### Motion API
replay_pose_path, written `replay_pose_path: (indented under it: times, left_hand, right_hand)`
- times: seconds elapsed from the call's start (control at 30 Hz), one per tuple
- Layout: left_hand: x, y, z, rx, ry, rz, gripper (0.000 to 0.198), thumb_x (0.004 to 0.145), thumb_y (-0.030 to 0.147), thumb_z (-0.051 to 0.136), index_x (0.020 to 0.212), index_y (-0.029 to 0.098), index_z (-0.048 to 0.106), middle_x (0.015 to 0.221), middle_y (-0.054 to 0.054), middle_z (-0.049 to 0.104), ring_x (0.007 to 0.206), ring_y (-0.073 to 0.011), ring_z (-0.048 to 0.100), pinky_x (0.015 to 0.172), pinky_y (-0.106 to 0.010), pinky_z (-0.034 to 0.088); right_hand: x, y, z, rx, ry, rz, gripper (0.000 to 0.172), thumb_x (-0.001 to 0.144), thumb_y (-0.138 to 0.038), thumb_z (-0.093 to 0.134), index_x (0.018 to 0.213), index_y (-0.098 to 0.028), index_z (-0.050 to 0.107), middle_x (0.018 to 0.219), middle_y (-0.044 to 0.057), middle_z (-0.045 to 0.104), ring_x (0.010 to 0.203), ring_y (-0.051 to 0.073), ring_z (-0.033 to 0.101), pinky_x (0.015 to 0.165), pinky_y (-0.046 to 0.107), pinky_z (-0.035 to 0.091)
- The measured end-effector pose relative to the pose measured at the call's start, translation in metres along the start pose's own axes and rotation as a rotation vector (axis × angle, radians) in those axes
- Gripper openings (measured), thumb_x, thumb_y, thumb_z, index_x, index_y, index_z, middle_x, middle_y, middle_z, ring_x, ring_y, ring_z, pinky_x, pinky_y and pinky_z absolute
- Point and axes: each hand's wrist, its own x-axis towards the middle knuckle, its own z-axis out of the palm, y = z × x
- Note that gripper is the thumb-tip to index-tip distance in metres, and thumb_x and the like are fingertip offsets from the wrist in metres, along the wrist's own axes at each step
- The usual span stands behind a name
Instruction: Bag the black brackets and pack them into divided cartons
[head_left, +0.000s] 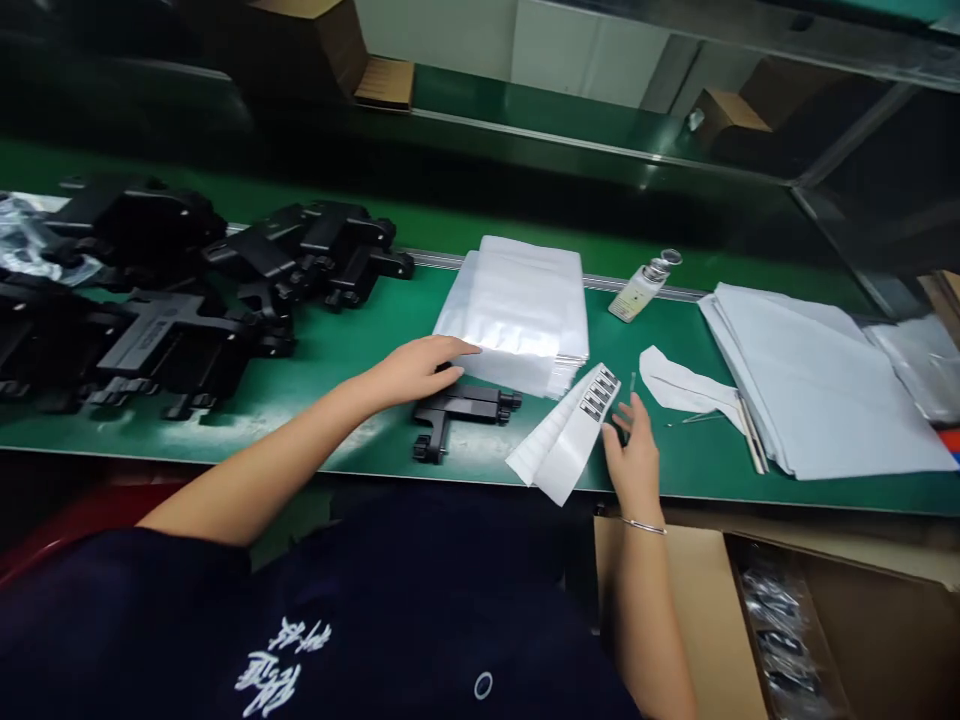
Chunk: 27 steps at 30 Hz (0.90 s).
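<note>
My left hand (416,372) is stretched out over the far left part of a black plastic bracket (472,404), its fingers extended beside a stack of clear plastic bags (525,300). Whether it touches the bracket I cannot tell. Close to the right edge of a strip of white label sheets (566,440) with black printed labels is my right hand (636,455), its fingers apart and curved. A thin, small object (632,382) shows just beyond those fingertips; its kind is unclear.
Several black plastic assemblies (165,330) crowd the left of the green bench (345,400). A pump bottle (641,288) stands behind the labels. White sheets (817,380), sticks (751,435) and a scrap of white paper (686,382) lie right. Below is an open carton (675,600) with bagged parts.
</note>
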Motion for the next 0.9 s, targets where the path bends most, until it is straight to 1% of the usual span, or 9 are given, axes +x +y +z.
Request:
replay_pose_path:
  times: [0.03, 0.1, 0.17, 0.2, 0.23, 0.33, 0.43, 0.57, 0.9]
  left_hand:
    - [-0.005, -0.017, -0.007, -0.011, 0.004, -0.007, 0.044, 0.076, 0.029, 0.063, 0.12, 0.025, 0.067, 0.131, -0.004, 0.061, 0.13, -0.0319, 0.046, 0.114, -0.042, 0.028]
    - [-0.014, -0.042, -0.005, -0.068, 0.033, -0.019, 0.043, 0.08, 0.029, 0.059, 0.123, 0.024, 0.064, 0.14, -0.004, 0.054, 0.135, -0.0295, 0.041, 0.116, -0.041, 0.025]
    - [-0.022, -0.055, 0.012, -0.113, 0.112, -0.013, 0.042, 0.086, 0.028, 0.049, 0.126, 0.023, 0.061, 0.143, -0.005, 0.049, 0.136, -0.0258, 0.039, 0.118, -0.041, 0.024]
    - [-0.025, -0.058, 0.023, -0.118, 0.162, -0.005, 0.042, 0.089, 0.026, 0.044, 0.128, 0.021, 0.059, 0.143, -0.007, 0.048, 0.136, -0.0241, 0.04, 0.118, -0.04, 0.024]
    - [-0.027, -0.058, 0.034, -0.113, 0.207, 0.003, 0.043, 0.09, 0.025, 0.04, 0.129, 0.019, 0.057, 0.142, -0.009, 0.048, 0.136, -0.023, 0.04, 0.118, -0.04, 0.024]
    - [-0.029, -0.053, 0.054, -0.074, 0.249, 0.022, 0.043, 0.092, 0.023, 0.037, 0.132, 0.015, 0.052, 0.139, -0.012, 0.047, 0.134, -0.0222, 0.041, 0.117, -0.04, 0.027]
    - [-0.028, -0.049, 0.058, -0.061, 0.24, 0.021, 0.042, 0.093, 0.023, 0.037, 0.133, 0.018, 0.05, 0.14, -0.011, 0.045, 0.134, -0.0223, 0.039, 0.116, -0.041, 0.028]
    - [-0.028, -0.049, 0.056, -0.066, 0.222, 0.022, 0.042, 0.093, 0.022, 0.038, 0.133, 0.02, 0.05, 0.141, -0.011, 0.044, 0.134, -0.0234, 0.039, 0.115, -0.041, 0.03]
    - [-0.028, -0.051, 0.057, -0.072, 0.233, 0.028, 0.042, 0.093, 0.021, 0.038, 0.133, 0.018, 0.049, 0.141, -0.012, 0.044, 0.133, -0.0248, 0.039, 0.115, -0.041, 0.031]
  right_hand:
    - [0.006, -0.002, -0.001, -0.018, 0.041, -0.002, 0.063, 0.087, -0.036, 0.052, 0.145, -0.02, 0.034, 0.134, 0.018, 0.053, 0.111, 0.027, 0.061, 0.097, 0.052, 0.046]
    - [0.014, -0.015, -0.003, -0.073, 0.197, -0.037, 0.056, 0.085, -0.037, 0.054, 0.136, -0.017, 0.045, 0.133, 0.019, 0.052, 0.118, 0.03, 0.056, 0.101, 0.054, 0.042]
    - [0.017, -0.042, -0.002, -0.065, 0.357, -0.083, 0.04, 0.086, -0.038, 0.055, 0.12, -0.017, 0.056, 0.133, 0.019, 0.053, 0.127, 0.032, 0.048, 0.106, 0.055, 0.035]
    - [0.015, -0.059, 0.002, -0.003, 0.375, -0.097, 0.031, 0.087, -0.038, 0.054, 0.11, -0.018, 0.06, 0.132, 0.018, 0.054, 0.128, 0.031, 0.047, 0.107, 0.054, 0.034]
    - [0.013, -0.077, 0.008, 0.088, 0.325, -0.099, 0.024, 0.088, -0.038, 0.053, 0.1, -0.02, 0.062, 0.131, 0.015, 0.056, 0.127, 0.03, 0.048, 0.107, 0.053, 0.034]
    - [0.005, -0.123, 0.038, 0.337, -0.069, -0.044, 0.019, 0.088, -0.036, 0.053, 0.079, -0.022, 0.061, 0.123, 0.009, 0.062, 0.119, 0.026, 0.054, 0.105, 0.048, 0.037]
    - [0.005, -0.141, 0.072, 0.337, -0.29, 0.039, 0.019, 0.083, -0.034, 0.056, 0.07, -0.022, 0.061, 0.117, 0.009, 0.063, 0.118, 0.027, 0.052, 0.105, 0.047, 0.035]
    - [0.013, -0.138, 0.094, 0.278, -0.306, 0.113, 0.021, 0.079, -0.035, 0.058, 0.063, -0.021, 0.06, 0.11, 0.009, 0.06, 0.109, 0.027, 0.053, 0.098, 0.044, 0.038]
    - [0.016, -0.142, 0.098, 0.199, -0.289, 0.099, 0.021, 0.078, -0.035, 0.058, 0.063, -0.021, 0.06, 0.103, 0.008, 0.057, 0.106, 0.025, 0.052, 0.097, 0.042, 0.037]
